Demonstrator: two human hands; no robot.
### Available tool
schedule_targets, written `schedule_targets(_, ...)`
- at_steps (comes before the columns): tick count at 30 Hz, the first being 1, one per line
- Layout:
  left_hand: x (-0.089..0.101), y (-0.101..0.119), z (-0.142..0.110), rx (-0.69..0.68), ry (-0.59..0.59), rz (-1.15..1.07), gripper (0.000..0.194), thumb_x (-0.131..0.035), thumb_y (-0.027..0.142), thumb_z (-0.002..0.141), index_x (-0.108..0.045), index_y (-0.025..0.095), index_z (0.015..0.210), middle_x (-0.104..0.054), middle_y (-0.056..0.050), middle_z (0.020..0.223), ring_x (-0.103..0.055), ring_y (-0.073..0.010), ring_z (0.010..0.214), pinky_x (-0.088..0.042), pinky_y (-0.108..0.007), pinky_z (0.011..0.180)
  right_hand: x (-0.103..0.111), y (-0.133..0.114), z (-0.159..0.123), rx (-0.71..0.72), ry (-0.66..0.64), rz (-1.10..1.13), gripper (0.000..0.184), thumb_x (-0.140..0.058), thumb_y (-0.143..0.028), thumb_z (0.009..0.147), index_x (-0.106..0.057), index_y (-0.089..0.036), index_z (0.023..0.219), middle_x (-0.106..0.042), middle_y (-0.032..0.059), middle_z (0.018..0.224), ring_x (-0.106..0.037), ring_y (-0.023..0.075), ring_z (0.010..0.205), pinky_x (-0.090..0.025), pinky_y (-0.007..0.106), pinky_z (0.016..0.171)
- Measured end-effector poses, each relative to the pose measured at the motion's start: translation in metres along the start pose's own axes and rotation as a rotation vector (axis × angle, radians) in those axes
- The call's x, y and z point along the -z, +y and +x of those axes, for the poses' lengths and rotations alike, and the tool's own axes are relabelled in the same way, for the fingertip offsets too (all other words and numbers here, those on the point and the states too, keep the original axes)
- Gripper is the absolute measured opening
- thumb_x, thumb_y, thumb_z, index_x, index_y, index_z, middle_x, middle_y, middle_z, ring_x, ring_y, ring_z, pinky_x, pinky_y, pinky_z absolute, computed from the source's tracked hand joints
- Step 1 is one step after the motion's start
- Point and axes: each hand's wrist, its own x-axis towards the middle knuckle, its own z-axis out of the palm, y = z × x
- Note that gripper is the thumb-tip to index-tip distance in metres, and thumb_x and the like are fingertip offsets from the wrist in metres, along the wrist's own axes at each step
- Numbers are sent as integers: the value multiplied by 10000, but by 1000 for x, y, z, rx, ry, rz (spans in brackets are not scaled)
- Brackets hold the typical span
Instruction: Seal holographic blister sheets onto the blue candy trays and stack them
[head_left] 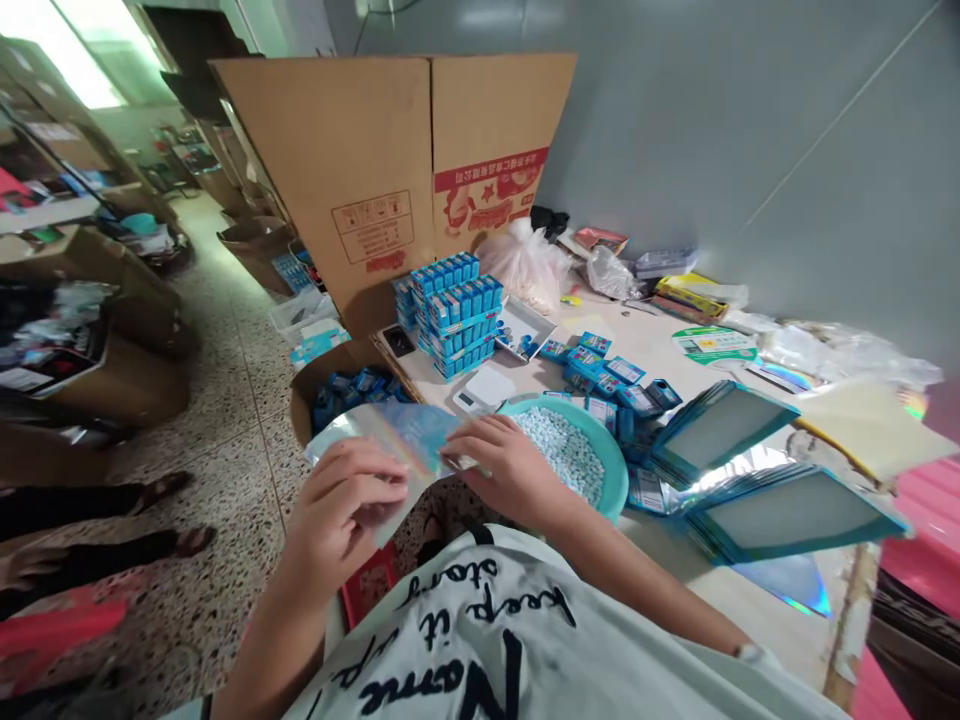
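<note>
As the left hand (351, 492) and right hand (508, 465), set apart, each pinch the clear plastic bag (420, 428) left of the teal basin (616, 468), the step seems to be handling its edges; the next move likely calls for steady fingers.

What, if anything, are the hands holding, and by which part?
A clear plastic bag, by its near side: the left hand grips left of the coloured strip, the right hand right of it.

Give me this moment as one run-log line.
left hand: holding clear plastic bag | right hand: holding same bag | teal basin: pale pellets inside | stacked blue boxes: beyond scale
</note>
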Motion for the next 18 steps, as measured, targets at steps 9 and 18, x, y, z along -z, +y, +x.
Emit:
schedule_targets(9,-33,-27,-1,430,701,270,148,-619,195,878,-505,202,972,-597,-69,1024,-614,-190,990,-524,-366,864,-27,-8,27,-241,470,136,674,-636,-317,900,-306,-276,1486,-336,140,1535,-301,302,1442,-279,555,1171)
schedule_targets(18,-79,-69,16,504,104,-315,516,-506,323,944,-333,257,1425,-320,-165,1509,-464,-288,1334,-495,-455,1029,-55,6,68,-295,191,640,638,-667,-316,865,-418,-210,1443,-531,123,1392,-522,231,1256,-436,381,1076)
